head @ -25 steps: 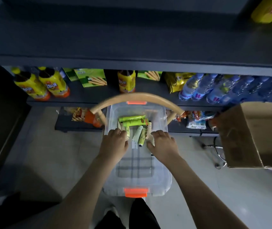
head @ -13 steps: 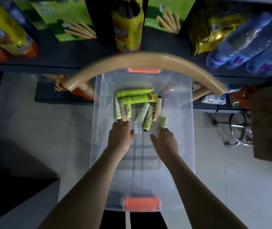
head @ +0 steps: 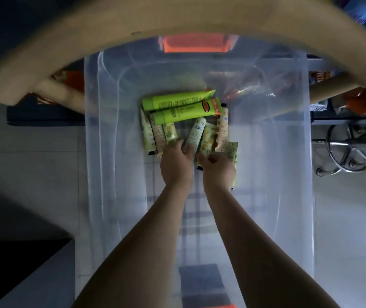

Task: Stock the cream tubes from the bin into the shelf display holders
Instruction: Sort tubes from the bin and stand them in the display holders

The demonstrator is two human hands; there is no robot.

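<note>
While the left hand [head: 176, 162] and right hand [head: 218, 170] curl over the cream tubes [head: 208, 138] heaped mid-frame in the bin [head: 102, 152], I cannot tell whether either grips; bunched, slick tubes could slip free.

Open-topped bin [head: 102, 152], bare floor nearside; curved wooden bar [head: 177, 16] across its far end.

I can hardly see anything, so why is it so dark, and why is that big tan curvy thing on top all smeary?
Head view: dim light leaves the corners nearly black; the tan curved bar looks close to the lens and blurred; the wide-angle lens bows the walls of the clear bin; the bright green tubes look fairly sharp.
</note>
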